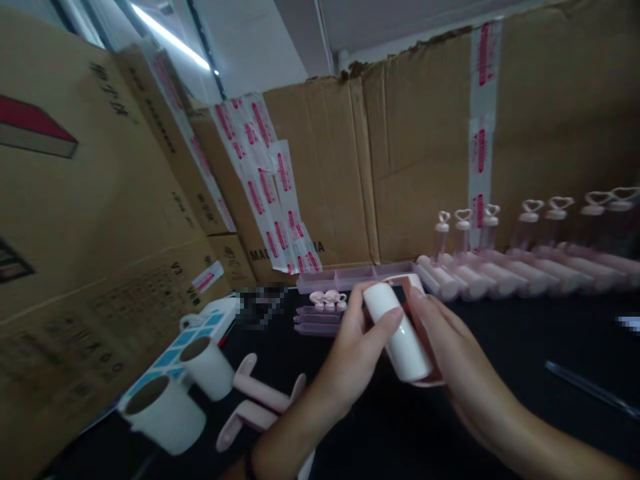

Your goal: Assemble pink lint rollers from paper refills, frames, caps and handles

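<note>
My left hand [346, 365] is wrapped round a smooth white cylinder [411, 352], its thumb lying across the front. My right hand [463, 360] grips a pale pink curved casing [414, 285] just behind and right of the cylinder. The two parts are pressed close together, tilted, above the dark table; whether they are joined I cannot tell. Beside my left forearm lie pale pink bent handle-like parts [263, 392]. Farther back are small heart-shaped pink pieces [327, 299] and translucent purple strips [317, 321].
Several pink cylinders [480, 275] lie in a row at the right, with heart-topped clear tubes [463, 233] upright behind. Two white cups [167, 413] stand at the left. A clear thin rod [590, 388] lies right. Cardboard walls [425, 147] enclose the back and left.
</note>
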Tool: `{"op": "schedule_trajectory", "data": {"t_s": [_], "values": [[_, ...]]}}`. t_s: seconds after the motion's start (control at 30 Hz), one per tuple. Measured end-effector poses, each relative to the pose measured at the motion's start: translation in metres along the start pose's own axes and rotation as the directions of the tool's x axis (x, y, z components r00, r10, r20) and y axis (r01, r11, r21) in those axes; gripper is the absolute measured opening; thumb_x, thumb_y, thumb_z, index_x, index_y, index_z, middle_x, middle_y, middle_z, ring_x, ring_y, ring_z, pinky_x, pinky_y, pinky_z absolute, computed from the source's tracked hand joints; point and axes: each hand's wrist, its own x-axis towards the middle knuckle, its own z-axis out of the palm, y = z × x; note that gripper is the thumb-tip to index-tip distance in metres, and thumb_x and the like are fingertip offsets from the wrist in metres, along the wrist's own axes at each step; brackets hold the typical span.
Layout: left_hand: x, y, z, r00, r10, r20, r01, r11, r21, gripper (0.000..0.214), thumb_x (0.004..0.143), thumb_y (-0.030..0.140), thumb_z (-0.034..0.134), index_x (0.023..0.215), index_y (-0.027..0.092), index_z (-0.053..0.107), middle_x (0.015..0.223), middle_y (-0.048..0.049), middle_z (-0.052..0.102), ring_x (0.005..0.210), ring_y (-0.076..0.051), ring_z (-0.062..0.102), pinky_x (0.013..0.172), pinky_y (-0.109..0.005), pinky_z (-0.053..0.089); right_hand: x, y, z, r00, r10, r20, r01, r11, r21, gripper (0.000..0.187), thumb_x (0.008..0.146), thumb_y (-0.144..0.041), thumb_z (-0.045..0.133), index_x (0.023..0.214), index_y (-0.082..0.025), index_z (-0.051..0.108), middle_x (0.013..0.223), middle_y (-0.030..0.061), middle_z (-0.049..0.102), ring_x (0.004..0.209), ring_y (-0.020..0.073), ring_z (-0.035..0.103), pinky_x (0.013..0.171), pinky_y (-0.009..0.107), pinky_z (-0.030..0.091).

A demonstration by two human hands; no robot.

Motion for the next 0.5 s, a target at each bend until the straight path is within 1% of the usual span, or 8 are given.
{"op": "schedule_trajectory", "data": {"t_s": [0.07, 0.1, 0.17, 0.27, 0.33, 0.4, 0.47, 0.5], "values": [[-0.002, -0.001, -0.001, 1.0, -0.009, -0.005, 0.009, 0.999, -0.031, 0.038, 0.087, 0.029, 0.068, 0.12, 0.023, 0.051, 0.099, -0.0003, 0.059, 0.088, -0.014, 0.055, 0.076, -0.023, 0.047, -0.003, 0.002, 0.002, 1.0, 0.013, -0.016, -0.014, 0.999, -0.043, 0.059, 0.078, -0.073, 0.063, 0.113, -0.026, 0.066, 0.086, 0.0038, 0.071, 0.069, 0.023, 0.065, 0.047, 0.027, 0.049], [-0.003, -0.001, -0.002, 1.0, -0.013, -0.005, 0.013, 0.999, -0.04, 0.037, 0.085, 0.026, 0.067, 0.12, 0.023, 0.052, 0.099, -0.0004, 0.059, 0.088, -0.014, 0.055, 0.077, -0.023, 0.046, -0.003, 0.002, 0.002, 1.0, -0.009, -0.01, 0.009, 0.999, -0.051, 0.057, 0.079, -0.072, 0.063, 0.113, -0.027, 0.066, 0.088, 0.0039, 0.072, 0.071, 0.0243, 0.066, 0.05, 0.029, 0.051], [-0.004, -0.001, -0.004, 1.0, -0.017, -0.007, 0.016, 0.999, -0.046, 0.036, 0.083, 0.02, 0.063, 0.117, 0.022, 0.053, 0.098, -0.0004, 0.059, 0.087, -0.014, 0.054, 0.076, -0.023, 0.045, -0.002, 0.004, 0.003, 0.994, -0.104, 0.015, 0.105, 0.993, -0.051, 0.05, 0.08, -0.068, 0.064, 0.11, -0.027, 0.068, 0.091, 0.004, 0.074, 0.076, 0.0266, 0.068, 0.058, 0.033, 0.055], [-0.007, 0.0, -0.005, 1.0, -0.016, -0.006, 0.015, 0.999, -0.039, 0.033, 0.081, 0.016, 0.059, 0.113, 0.021, 0.051, 0.094, 0.0, 0.059, 0.08, -0.013, 0.053, 0.069, -0.021, 0.043, 0.001, 0.009, 0.003, 0.965, -0.258, 0.052, 0.262, 0.962, -0.077, 0.039, 0.082, -0.063, 0.065, 0.099, -0.028, 0.07, 0.096, 0.0044, 0.075, 0.082, 0.0271, 0.068, 0.066, 0.034, 0.056], [-0.008, 0.001, -0.003, 1.0, -0.014, -0.012, 0.013, 1.0, -0.016, 0.029, 0.086, 0.022, 0.059, 0.113, 0.021, 0.05, 0.089, 0.0008, 0.057, 0.074, -0.012, 0.051, 0.064, -0.021, 0.041, 0.003, 0.012, 0.001, 0.95, -0.304, 0.07, 0.311, 0.944, -0.115, 0.036, 0.084, -0.063, 0.064, 0.094, -0.029, 0.069, 0.093, 0.0048, 0.073, 0.078, 0.0261, 0.065, 0.065, 0.035, 0.055], [-0.009, 0.001, 0.0, 0.999, -0.004, -0.041, 0.005, 1.0, 0.017, 0.031, 0.091, 0.035, 0.06, 0.116, 0.021, 0.048, 0.084, 0.0017, 0.055, 0.07, -0.012, 0.05, 0.061, -0.021, 0.04, 0.004, 0.015, 0.0, 0.938, -0.335, 0.093, 0.346, 0.927, -0.147, 0.035, 0.086, -0.064, 0.062, 0.092, -0.03, 0.068, 0.085, 0.0046, 0.069, 0.072, 0.025, 0.061, 0.061, 0.035, 0.052], [-0.009, 0.0, 0.001, 0.997, 0.018, -0.081, -0.014, 0.998, 0.053, 0.036, 0.093, 0.046, 0.06, 0.115, 0.02, 0.047, 0.083, 0.0016, 0.054, 0.069, -0.012, 0.049, 0.061, -0.022, 0.04, 0.004, 0.015, -0.002, 0.925, -0.365, 0.108, 0.379, 0.908, -0.179, 0.035, 0.087, -0.064, 0.061, 0.09, -0.03, 0.066, 0.077, 0.0036, 0.064, 0.069, 0.024, 0.057, 0.058, 0.034, 0.049], [-0.009, 0.0, 0.001, 0.995, 0.031, -0.095, -0.024, 0.997, 0.072, 0.037, 0.093, 0.048, 0.06, 0.113, 0.02, 0.049, 0.083, 0.0012, 0.054, 0.07, -0.013, 0.049, 0.063, -0.023, 0.04, 0.004, 0.015, -0.002, 0.919, -0.377, 0.113, 0.392, 0.898, -0.198, 0.035, 0.087, -0.064, 0.06, 0.088, -0.03, 0.065, 0.075, 0.003, 0.062, 0.068, 0.0234, 0.056, 0.057, 0.034, 0.047]]}}
